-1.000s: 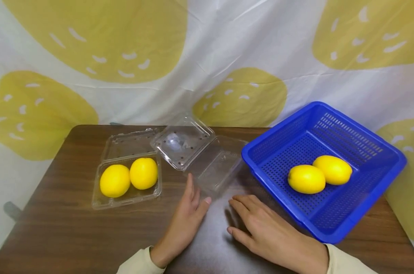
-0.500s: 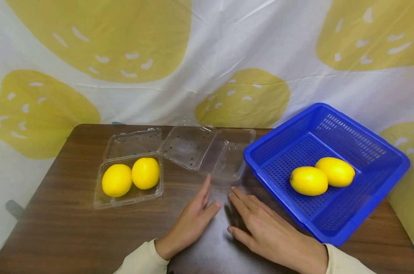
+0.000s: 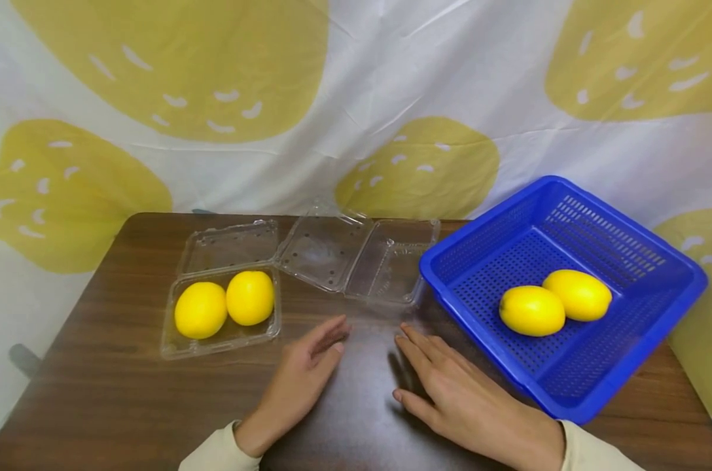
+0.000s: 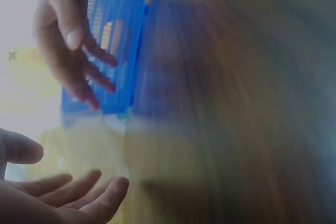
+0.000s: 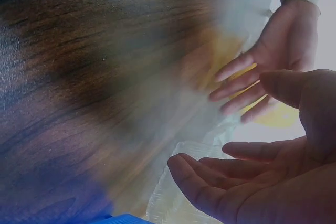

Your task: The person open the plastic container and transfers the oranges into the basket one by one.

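Left hand (image 3: 297, 376) held low before the clear containers, fingers loosely bent, thumb apart, nothing gripped; right hand (image 3: 450, 389) held beside the blue basket (image 3: 509, 261), fingers relaxed and slightly spread, nothing gripped there either. Whether the table (image 3: 120, 392) is touched by either is not shown.

Over to the left, an outer lemon (image 3: 200, 311) and an inner lemon (image 3: 250, 298) are cradled in the first container (image 3: 223, 348), kept from rolling, presumably, by its low walls. Its lid (image 3: 229, 247) is folded back behind, so the fruit is left reachable from above. Beside it, a second container (image 3: 400, 275) is laid unfolded, its ridged base near the basket. And inside that basket, a front lemon (image 3: 531, 311) and a rear lemon (image 3: 576, 295) are nestled together, penned in by tall slotted sides.
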`<state>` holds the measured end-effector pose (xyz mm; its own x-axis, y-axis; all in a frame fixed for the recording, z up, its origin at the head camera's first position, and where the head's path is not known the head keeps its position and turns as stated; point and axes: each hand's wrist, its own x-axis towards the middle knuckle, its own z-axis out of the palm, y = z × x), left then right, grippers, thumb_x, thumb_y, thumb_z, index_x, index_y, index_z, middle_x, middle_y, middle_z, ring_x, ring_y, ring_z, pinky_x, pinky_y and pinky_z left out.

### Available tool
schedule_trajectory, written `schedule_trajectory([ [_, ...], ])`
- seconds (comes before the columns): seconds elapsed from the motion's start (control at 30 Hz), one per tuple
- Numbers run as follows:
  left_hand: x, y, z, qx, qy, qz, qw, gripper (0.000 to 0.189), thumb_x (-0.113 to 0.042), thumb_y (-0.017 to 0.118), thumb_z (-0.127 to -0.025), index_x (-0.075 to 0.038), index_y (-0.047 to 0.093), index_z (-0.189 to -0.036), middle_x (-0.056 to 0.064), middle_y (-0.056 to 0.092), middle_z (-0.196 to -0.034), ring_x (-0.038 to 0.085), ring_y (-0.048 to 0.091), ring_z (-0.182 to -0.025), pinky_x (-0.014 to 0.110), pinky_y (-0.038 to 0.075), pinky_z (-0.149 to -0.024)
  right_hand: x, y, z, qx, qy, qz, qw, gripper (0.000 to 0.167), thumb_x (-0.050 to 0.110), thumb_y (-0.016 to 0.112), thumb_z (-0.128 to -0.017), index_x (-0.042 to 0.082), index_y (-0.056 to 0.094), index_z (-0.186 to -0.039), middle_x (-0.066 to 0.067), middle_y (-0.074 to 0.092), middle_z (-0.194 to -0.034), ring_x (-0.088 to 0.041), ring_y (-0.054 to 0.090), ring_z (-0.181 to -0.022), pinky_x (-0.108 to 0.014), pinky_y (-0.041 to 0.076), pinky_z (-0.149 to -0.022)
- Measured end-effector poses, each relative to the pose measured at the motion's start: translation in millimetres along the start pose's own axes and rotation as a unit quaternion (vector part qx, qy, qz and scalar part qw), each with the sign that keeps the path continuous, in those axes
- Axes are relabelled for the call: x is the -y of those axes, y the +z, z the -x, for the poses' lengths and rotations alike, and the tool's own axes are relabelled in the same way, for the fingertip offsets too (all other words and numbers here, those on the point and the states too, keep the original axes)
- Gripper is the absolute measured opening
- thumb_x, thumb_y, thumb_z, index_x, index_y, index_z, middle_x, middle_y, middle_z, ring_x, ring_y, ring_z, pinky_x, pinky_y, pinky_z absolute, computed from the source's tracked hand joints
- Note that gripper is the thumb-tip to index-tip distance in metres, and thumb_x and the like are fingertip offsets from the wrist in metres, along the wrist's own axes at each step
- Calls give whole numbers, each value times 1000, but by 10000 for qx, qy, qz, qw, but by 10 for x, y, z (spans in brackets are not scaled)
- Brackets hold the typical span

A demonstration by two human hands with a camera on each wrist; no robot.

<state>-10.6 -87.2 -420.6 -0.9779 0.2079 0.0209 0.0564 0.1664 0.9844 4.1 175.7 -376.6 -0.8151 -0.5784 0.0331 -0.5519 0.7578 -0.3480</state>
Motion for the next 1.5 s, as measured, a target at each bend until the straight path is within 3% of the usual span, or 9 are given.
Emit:
schedule_trajectory([
  [0.2, -64, -338, 232, -736, 630, -516, 9940, 31, 6, 66, -105, -3, 77, -132, 9, 80, -127, 29, 79, -113, 29, 64, -98, 3, 26, -22, -69, -105, 27, 9999, 75, 39, 77, -104, -8, 53, -157, -26, 52, -163, -46, 57, -144, -61, 49, -119],
  [0.37, -161, -584, 356, -1273, 1387, -336, 9815, 30, 14, 60, -105, 0, 78, -125, 17, 80, -121, 18, 80, -104, 29, 64, -98, 4, 57, -77, -115, -129, -47, 9998, 74, 39, 76, -104, -7, 53, -157, -27, 53, -163, -46, 56, -145, -61, 48, -121],
  [0.63, -242, -843, 385, -1840, 1663, -378, 9680, 28, 20, 59, -102, 9, 77, -121, 18, 80, -118, 15, 77, -105, 24, 60, -102, 8, 145, -166, -423, -133, -311, 9985, 70, 35, 80, -102, -6, 57, -154, -27, 59, -156, -45, 58, -143, -61, 49, -120],
  [0.73, -226, -924, 352, -2171, 2096, -847, 9496, 31, 22, 63, -97, 7, 79, -119, 15, 81, -118, 14, 75, -111, 20, 59, -101, 27, 192, -232, -620, -102, -512, 9967, 67, 34, 80, -102, -5, 59, -152, -24, 62, -152, -40, 60, -141, -57, 51, -119],
  [0.9, -202, -1075, 253, -2697, 2852, -1897, 9000, 34, 21, 68, -89, 6, 80, -117, 23, 79, -119, 15, 71, -126, 26, 52, -115, 83, 275, -370, -971, -4, -975, 9905, 61, 30, 80, -102, -1, 61, -151, -17, 66, -148, -34, 62, -140, -56, 50, -120],
  [0.97, -193, -1138, 220, -2833, 2933, -2149, 8874, 32, 19, 69, -88, 8, 80, -117, 25, 78, -121, 17, 68, -132, 28, 49, -120, 112, 303, -432, -1045, 59, -1161, 9877, 60, 29, 79, -102, -1, 60, -151, -16, 66, -148, -33, 61, -141, -55, 49, -121],
  [1.13, -160, -1305, 159, -3075, 2566, -2455, 8828, 30, 14, 70, -92, 9, 77, -121, 23, 76, -131, 29, 62, -140, 28, 42, -125, 184, 362, -635, -882, 245, -1962, 9763, 60, 27, 77, -104, -2, 58, -153, -18, 67, -147, -34, 66, -134, -52, 55, -115],
  [1.37, -67, -1484, 102, -2999, 1200, -2517, 9123, 42, 3, 71, -99, 4, 69, -141, 21, 63, -153, 44, 47, -151, 63, 36, -128, 277, 466, -968, -475, 1009, -3887, 9146, 61, 27, 72, -108, -4, 53, -156, -25, 67, -145, -37, 71, -126, -49, 61, -107],
  [1.5, -9, -1558, 70, -2996, 487, -2364, 9230, 47, -2, 69, -103, 0, 64, -150, 21, 58, -159, 45, 48, -151, 67, 37, -126, 304, 540, -1103, -546, 1112, -4023, 9071, 63, 26, 72, -108, -5, 51, -158, -28, 66, -146, -37, 69, -130, -50, 59, -110],
])
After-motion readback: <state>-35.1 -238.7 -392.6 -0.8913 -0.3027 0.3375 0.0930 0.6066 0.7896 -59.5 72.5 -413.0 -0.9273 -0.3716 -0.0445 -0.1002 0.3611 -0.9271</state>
